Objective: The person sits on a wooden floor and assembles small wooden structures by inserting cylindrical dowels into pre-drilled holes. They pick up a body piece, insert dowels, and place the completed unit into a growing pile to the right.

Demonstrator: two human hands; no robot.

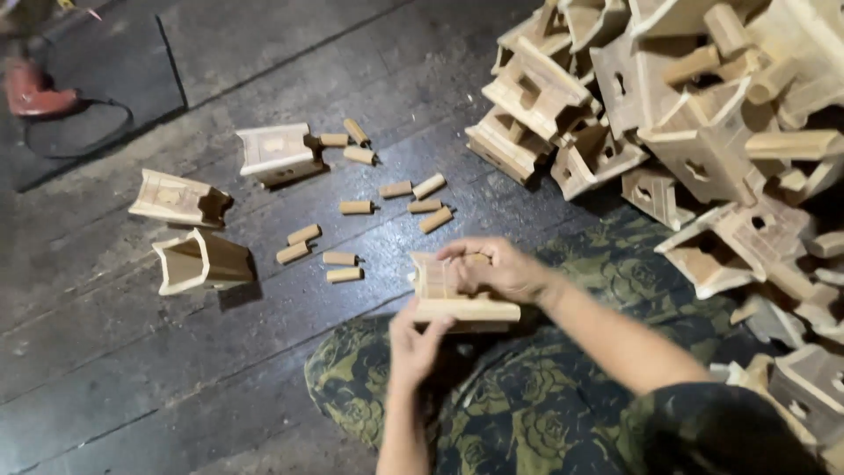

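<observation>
Person sits on a dark plank floor (132, 352), legs in dark green floral-print trousers (519, 413). Both hands are on one pale carved wooden block (457, 295), held just above the lap near the knee. Left hand (415, 339) grips it from below, fingers curled around the lower edge; right hand (497, 268) is clamped over the top, fingers bent onto the upper face (what sits under those fingers is hidden).

Ahead on the floor — a scatter of short wooden dowel pegs (352, 208), lying flat, some in pairs, none touching the held block. Left of the pegs lie three more carved blocks: one near the top (274, 151), one further left (176, 199), one tipped on its side showing a hollow interior (198, 261).

To the right — a big heap of similar carved wooden pieces (703, 123), stacked loosely, several with pegs sticking out. Far top-left corner shows a reddish object (33, 91) on a dark mat (105, 70), too blurred to identify.
</observation>
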